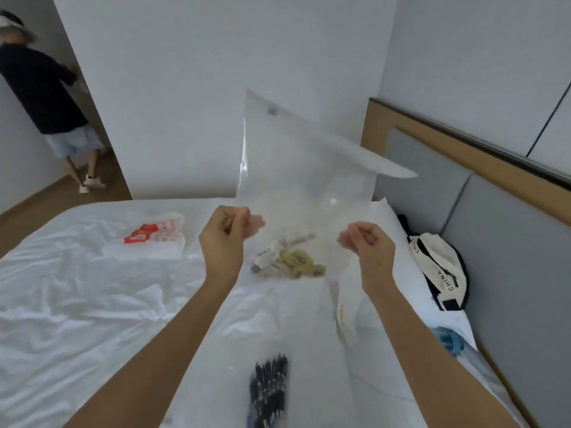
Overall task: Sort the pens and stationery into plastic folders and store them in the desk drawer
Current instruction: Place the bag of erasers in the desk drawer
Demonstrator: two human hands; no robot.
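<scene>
I hold a clear plastic folder [304,168] upright above a bed with a white sheet [77,304]. My left hand [224,239] pinches its lower left edge and my right hand [367,245] pinches its lower right edge. Through the lower part of the folder shows a small heap of beige and white stationery pieces [287,257]; I cannot tell whether they are inside it or lying behind it. Near the bottom of the view a bundle of dark blue pens [268,387] lies inside another clear folder on the sheet.
A white plastic bag with red print [154,234] lies on the left of the bed. A cream and navy bag [440,267] and a blue object [448,339] sit by the grey headboard [509,257]. A person [46,97] stands at the far left.
</scene>
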